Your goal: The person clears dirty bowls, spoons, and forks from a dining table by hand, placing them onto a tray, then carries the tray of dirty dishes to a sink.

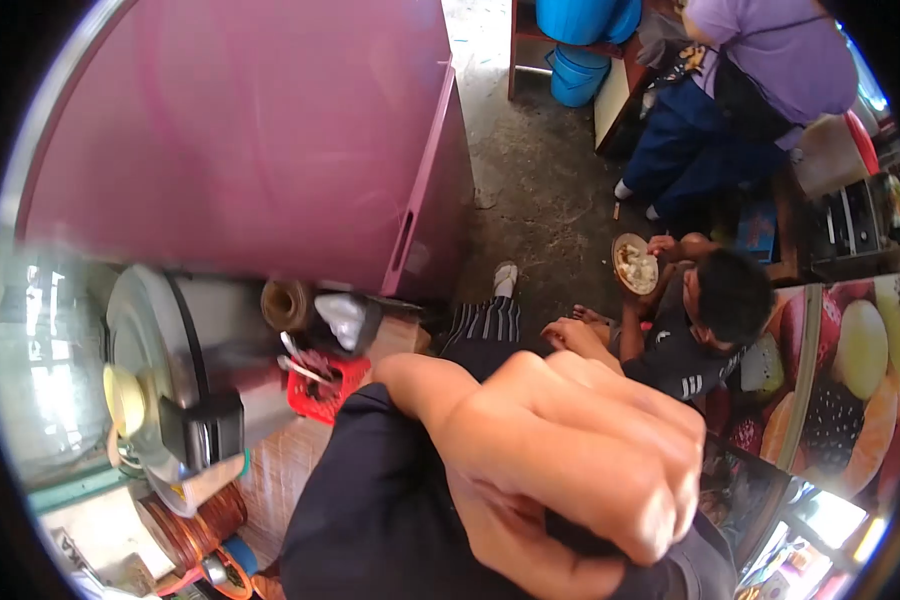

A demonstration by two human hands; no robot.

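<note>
Grip of one hand [570, 470], side unclear, is a closed fist bunching dark fabric [380, 510]; other hand unseen. Red basket [325, 390] sits untouched nearby.

The cabinet [250, 140] is the reference. Below its lower-left corner stands a metal pot [170, 370]; a small basket [322, 392] sits just right of the pot. A seated person [700, 320] is well right of the cabinet, holding a bowl [635, 265].
</note>
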